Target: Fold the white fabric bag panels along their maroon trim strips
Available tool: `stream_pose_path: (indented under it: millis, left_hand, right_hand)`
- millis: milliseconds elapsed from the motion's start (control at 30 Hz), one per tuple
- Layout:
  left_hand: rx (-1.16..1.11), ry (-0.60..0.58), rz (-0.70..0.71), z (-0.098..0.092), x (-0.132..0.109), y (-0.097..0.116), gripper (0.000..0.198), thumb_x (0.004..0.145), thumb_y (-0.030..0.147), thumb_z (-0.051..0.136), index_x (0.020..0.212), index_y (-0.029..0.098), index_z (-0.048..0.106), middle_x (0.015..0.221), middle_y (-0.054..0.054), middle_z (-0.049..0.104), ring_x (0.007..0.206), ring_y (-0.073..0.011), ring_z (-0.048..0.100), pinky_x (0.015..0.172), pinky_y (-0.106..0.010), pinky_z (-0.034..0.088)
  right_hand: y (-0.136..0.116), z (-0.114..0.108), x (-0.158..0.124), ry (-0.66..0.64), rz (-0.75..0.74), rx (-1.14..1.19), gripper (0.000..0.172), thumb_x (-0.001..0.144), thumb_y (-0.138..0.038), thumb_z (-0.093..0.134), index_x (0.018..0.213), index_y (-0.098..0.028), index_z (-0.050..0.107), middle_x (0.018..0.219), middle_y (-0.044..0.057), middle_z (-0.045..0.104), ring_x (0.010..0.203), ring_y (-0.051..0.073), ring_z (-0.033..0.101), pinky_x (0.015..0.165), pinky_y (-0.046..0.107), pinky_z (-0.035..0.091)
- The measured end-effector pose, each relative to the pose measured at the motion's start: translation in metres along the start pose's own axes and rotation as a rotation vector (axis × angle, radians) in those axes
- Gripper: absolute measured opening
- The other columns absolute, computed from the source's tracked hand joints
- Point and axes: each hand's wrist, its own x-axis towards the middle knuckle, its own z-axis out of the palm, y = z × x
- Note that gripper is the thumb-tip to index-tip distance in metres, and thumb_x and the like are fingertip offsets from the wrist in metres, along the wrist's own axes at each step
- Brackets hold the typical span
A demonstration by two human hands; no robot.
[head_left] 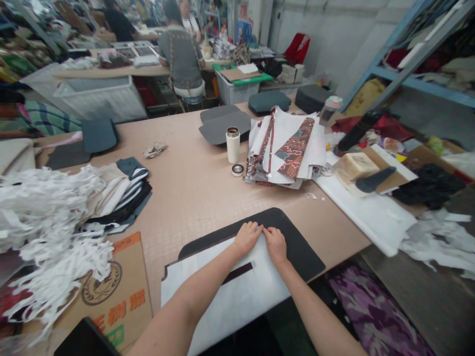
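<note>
A white sheet (pixel 267 287) with a dark slot-like strip (pixel 237 273) lies at the table's near edge, partly over a dark grey panel with rounded corners (pixel 300 247). My left hand (pixel 248 238) is closed at the sheet's far edge, fingertips pinched on it. Right beside it my right hand (pixel 275 244) pinches the same edge, and the fingertips of both hands nearly meet. A narrow dark border (pixel 211 249) runs along the edge left of my hands. What lies under my fingertips is hidden.
Ahead stand a cream bottle (pixel 233 147), its lid (pixel 237 170) and a stack of patterned pieces (pixel 287 148). White strips (pixel 48 212) and a cardboard box piece (pixel 126 291) lie left. A white roll (pixel 367 212) lies right. People work behind, one on a stool (pixel 181 59).
</note>
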Motion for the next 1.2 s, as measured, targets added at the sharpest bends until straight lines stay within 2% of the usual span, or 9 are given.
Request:
stream_pose_path:
  millis: [300, 433, 533, 633, 833, 933, 1100, 1200]
  left_hand:
    - [0.0, -0.01, -0.007, -0.006, 0.0, 0.003, 0.037, 0.09, 0.016, 0.029, 0.124, 0.013, 0.042, 0.107, -0.012, 0.052, 0.095, -0.0223, 0.046, 0.074, -0.035, 0.036]
    - [0.038, 0.009, -0.003, -0.002, 0.006, 0.005, 0.032, 0.09, 0.016, 0.03, 0.116, 0.011, 0.049, 0.103, -0.011, 0.054, 0.093, -0.0223, 0.046, 0.073, -0.035, 0.035]
    - [0.052, 0.026, 0.037, -0.003, 0.01, 0.005, 0.028, 0.09, 0.015, 0.031, 0.105, 0.01, 0.054, 0.11, -0.012, 0.052, 0.096, -0.0224, 0.045, 0.077, -0.036, 0.034]
    - [0.014, 0.012, 0.1, -0.005, 0.011, 0.001, 0.027, 0.09, 0.016, 0.032, 0.103, 0.013, 0.056, 0.11, -0.01, 0.054, 0.098, -0.021, 0.045, 0.08, -0.036, 0.032]
    - [-0.015, 0.006, 0.146, -0.012, 0.01, -0.005, 0.027, 0.092, 0.022, 0.034, 0.109, 0.019, 0.054, 0.11, -0.007, 0.055, 0.099, -0.0204, 0.044, 0.08, -0.037, 0.03]
    - [0.008, -0.002, 0.162, -0.015, 0.01, -0.005, 0.027, 0.092, 0.023, 0.034, 0.11, 0.019, 0.054, 0.11, -0.007, 0.055, 0.099, -0.0206, 0.044, 0.081, -0.037, 0.029]
    - [0.052, -0.009, 0.2, -0.017, 0.01, -0.004, 0.029, 0.092, 0.022, 0.032, 0.114, 0.019, 0.052, 0.109, -0.008, 0.055, 0.099, -0.0206, 0.044, 0.082, -0.037, 0.029]
    - [0.062, 0.007, 0.221, -0.015, 0.008, -0.004, 0.029, 0.092, 0.022, 0.032, 0.115, 0.018, 0.051, 0.107, -0.008, 0.056, 0.098, -0.0207, 0.045, 0.084, -0.038, 0.029]
  right_hand:
    - [-0.002, -0.005, 0.001, -0.023, -0.075, -0.055, 0.035, 0.091, -0.017, 0.033, 0.116, -0.023, 0.057, 0.097, 0.01, 0.058, 0.085, 0.022, 0.047, 0.072, 0.033, 0.036]
    - [0.004, -0.008, 0.001, -0.052, -0.11, -0.047, 0.035, 0.091, -0.017, 0.032, 0.117, -0.022, 0.056, 0.097, 0.01, 0.058, 0.085, 0.022, 0.047, 0.071, 0.033, 0.037]
    - [0.017, -0.008, -0.003, -0.056, -0.101, 0.015, 0.035, 0.091, -0.018, 0.032, 0.118, -0.02, 0.055, 0.102, 0.01, 0.058, 0.09, 0.022, 0.048, 0.078, 0.034, 0.038]
    - [0.028, -0.008, -0.01, -0.032, -0.089, 0.079, 0.034, 0.092, -0.019, 0.032, 0.115, -0.018, 0.056, 0.105, 0.01, 0.057, 0.096, 0.021, 0.048, 0.085, 0.034, 0.037]
    - [0.031, -0.011, -0.017, -0.073, -0.15, 0.049, 0.032, 0.091, -0.019, 0.035, 0.111, -0.022, 0.06, 0.104, 0.009, 0.058, 0.095, 0.021, 0.048, 0.085, 0.032, 0.037]
    - [0.032, -0.008, -0.018, -0.036, -0.175, 0.035, 0.032, 0.091, -0.018, 0.037, 0.113, -0.022, 0.059, 0.105, 0.008, 0.058, 0.095, 0.021, 0.048, 0.084, 0.032, 0.038]
    - [0.037, 0.002, -0.02, 0.139, -0.262, 0.045, 0.029, 0.089, -0.015, 0.04, 0.11, -0.017, 0.06, 0.099, 0.009, 0.059, 0.09, 0.02, 0.048, 0.079, 0.033, 0.041]
    - [0.037, 0.003, -0.02, 0.186, -0.277, 0.044, 0.028, 0.09, -0.015, 0.039, 0.109, -0.016, 0.06, 0.098, 0.01, 0.059, 0.089, 0.02, 0.048, 0.078, 0.033, 0.042]
